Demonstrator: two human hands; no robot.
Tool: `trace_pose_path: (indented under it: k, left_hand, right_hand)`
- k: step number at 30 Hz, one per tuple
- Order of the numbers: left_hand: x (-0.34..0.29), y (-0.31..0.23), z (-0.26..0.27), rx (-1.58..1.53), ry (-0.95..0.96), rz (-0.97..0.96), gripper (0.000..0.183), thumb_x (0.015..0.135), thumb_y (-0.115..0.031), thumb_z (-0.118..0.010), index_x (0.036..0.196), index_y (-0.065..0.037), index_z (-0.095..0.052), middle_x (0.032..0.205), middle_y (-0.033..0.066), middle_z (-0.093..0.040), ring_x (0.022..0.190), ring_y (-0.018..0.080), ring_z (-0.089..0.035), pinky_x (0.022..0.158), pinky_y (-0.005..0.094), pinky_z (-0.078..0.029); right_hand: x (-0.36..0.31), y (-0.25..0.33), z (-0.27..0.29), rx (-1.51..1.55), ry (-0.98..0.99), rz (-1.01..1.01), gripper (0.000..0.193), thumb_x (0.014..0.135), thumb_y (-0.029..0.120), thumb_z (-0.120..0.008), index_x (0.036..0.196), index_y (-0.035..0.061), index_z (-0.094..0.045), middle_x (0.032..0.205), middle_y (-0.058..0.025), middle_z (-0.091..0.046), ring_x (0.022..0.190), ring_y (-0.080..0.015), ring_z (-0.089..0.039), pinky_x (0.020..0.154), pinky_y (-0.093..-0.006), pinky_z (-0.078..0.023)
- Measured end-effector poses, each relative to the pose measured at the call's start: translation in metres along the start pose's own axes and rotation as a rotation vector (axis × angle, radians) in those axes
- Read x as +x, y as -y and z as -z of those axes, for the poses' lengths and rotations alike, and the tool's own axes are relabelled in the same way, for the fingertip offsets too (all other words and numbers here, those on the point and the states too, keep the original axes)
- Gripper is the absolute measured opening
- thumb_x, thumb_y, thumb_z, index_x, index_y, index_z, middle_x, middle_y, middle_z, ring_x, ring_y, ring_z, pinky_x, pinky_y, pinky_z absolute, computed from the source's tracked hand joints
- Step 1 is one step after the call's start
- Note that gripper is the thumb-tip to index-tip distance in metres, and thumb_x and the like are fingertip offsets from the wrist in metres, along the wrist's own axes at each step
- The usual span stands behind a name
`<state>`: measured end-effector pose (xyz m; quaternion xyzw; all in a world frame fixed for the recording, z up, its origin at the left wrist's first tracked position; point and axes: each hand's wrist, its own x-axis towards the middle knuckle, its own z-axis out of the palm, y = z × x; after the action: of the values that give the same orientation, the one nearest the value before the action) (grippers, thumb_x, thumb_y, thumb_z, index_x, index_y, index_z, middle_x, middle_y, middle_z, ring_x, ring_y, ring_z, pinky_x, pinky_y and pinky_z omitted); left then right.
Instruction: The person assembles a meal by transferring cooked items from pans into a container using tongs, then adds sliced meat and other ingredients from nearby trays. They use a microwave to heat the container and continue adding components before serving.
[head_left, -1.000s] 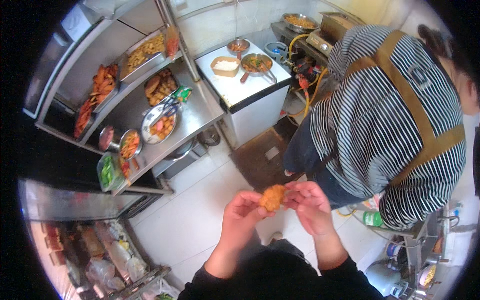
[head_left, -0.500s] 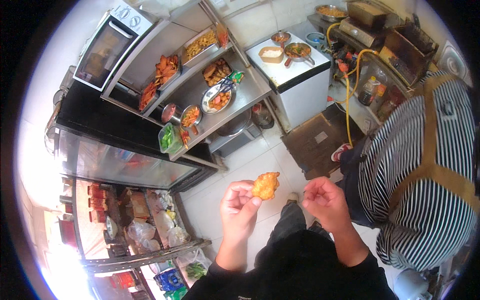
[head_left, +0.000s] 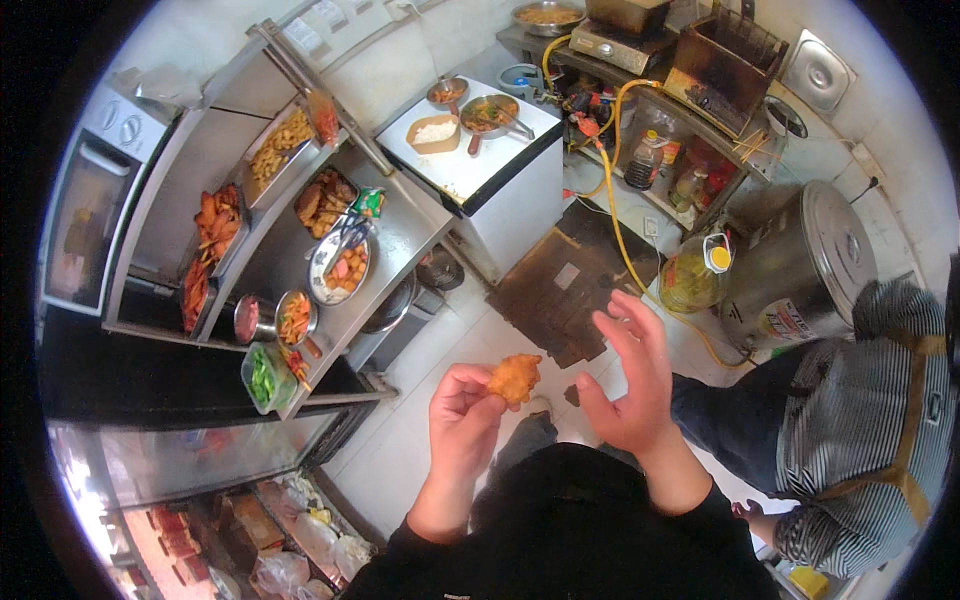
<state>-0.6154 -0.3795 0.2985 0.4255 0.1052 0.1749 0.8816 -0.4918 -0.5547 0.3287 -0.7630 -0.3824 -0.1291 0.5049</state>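
Left hand (head_left: 464,415) pinches a breaded fried nugget (head_left: 516,378); right hand (head_left: 638,392) has spread wider, empty, leaving the hold one-handed.

My left hand (head_left: 462,408) and right hand (head_left: 645,390), two in all; fried piece (head_left: 515,379), one.
Beyond my hands: handled pans (head_left: 474,145), two; rice box (head_left: 434,147), one. Right of my right hand: yellow-capped jug (head_left: 690,277), one; lidded steel drum (head_left: 775,268), one; co-worker (head_left: 865,440), one. Left of my left hand: oval dish (head_left: 319,268), one.
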Motion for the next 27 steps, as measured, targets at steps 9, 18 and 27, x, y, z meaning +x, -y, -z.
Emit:
trace_pose_path:
  k: [9, 18, 27]
  left_hand:
    - [0.111, 0.005, 0.017, -0.036, 0.077, 0.160, 0.026, 0.089, 0.008, -0.063, 0.113, 0.000, -0.058, 0.112, 0.0137, -0.068, 0.100, 0.0213, -0.068, 0.089, 0.0370, -0.055]
    - [0.301, 0.054, -0.107, 0.091, 0.395, 0.136, 0.032, 0.089, 0.008, -0.067, 0.120, 0.000, -0.061, 0.107, 0.0077, -0.068, 0.099, 0.0149, -0.066, 0.089, 0.0299, -0.053]
    - [0.435, 0.070, -0.196, -0.088, 0.551, 0.185, 0.035, 0.090, 0.007, -0.067, 0.123, -0.002, -0.058, 0.111, 0.0095, -0.069, 0.103, 0.0154, -0.066, 0.091, 0.0317, -0.054]
  right_hand:
    - [0.048, -0.057, -0.055, 1.294, -0.009, -0.872, 0.033, 0.093, 0.003, -0.065, 0.126, -0.0014, -0.062, 0.118, -0.0145, -0.065, 0.095, -0.0206, -0.065, 0.084, -0.0345, -0.053]
    - [0.152, -0.178, 0.047, 1.251, -0.268, -0.643, 0.019, 0.091, -0.001, -0.070, 0.109, -0.0010, -0.066, 0.109, -0.0123, -0.067, 0.092, -0.0207, -0.066, 0.081, -0.0349, -0.056]
    - [0.267, -0.240, 0.115, 1.180, -0.297, -0.544, 0.016, 0.091, 0.003, -0.070, 0.105, -0.0005, -0.065, 0.107, -0.0138, -0.065, 0.089, -0.0197, -0.063, 0.079, -0.0337, -0.053]
